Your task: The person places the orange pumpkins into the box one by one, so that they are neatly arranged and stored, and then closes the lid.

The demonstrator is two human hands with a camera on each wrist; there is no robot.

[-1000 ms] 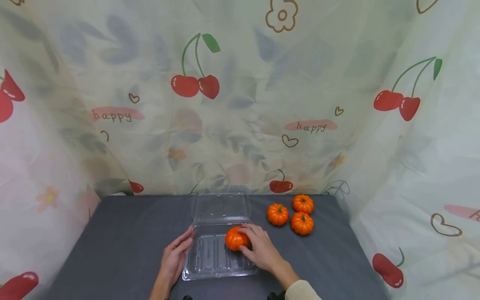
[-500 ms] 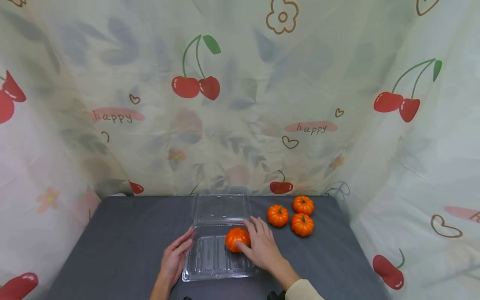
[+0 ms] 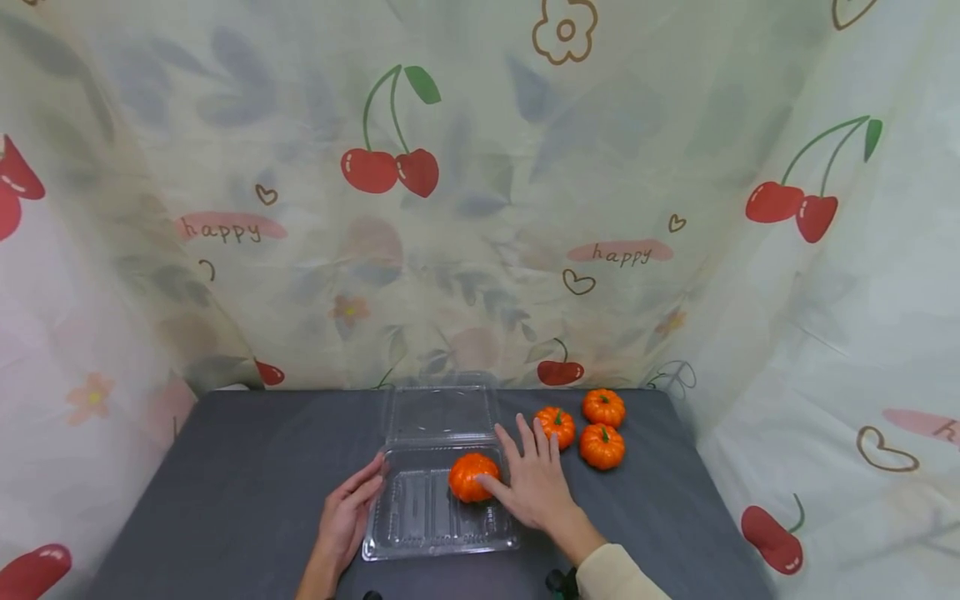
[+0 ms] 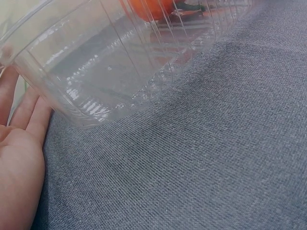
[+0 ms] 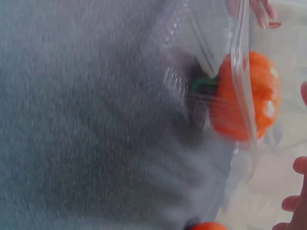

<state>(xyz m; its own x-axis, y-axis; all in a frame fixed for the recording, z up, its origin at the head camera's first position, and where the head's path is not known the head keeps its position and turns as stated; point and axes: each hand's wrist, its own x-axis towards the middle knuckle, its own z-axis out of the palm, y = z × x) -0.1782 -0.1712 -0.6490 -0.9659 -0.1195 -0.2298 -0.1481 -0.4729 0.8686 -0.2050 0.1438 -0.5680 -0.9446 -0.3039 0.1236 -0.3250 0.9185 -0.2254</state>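
Observation:
A clear plastic clamshell box [image 3: 416, 508] lies with its lid [image 3: 438, 412] folded back. Inside its right half sits an orange mini pumpkin [image 3: 474, 479], its green stem [image 5: 204, 85] turned down toward the box floor. My left hand [image 3: 347, 517] rests against the box's left side, the fingers [image 4: 36, 112] extended along the outer wall. Over the box's right edge is my right hand [image 3: 538, 487], fingers spread and holding nothing; its thumb overlaps the pumpkin in the head view. The fingertips point toward the nearest of three more pumpkins [image 3: 555, 427].
The other two loose pumpkins [image 3: 602, 447] stand close together at the back right of the dark grey cloth-covered table [image 3: 247, 483]. A cherry-patterned curtain [image 3: 465, 250] encloses the table at the back and both sides.
My right hand has let go of the pumpkin in the box, opened its fingers and moved right, toward the loose pumpkins. The left hand and the box have stayed put.

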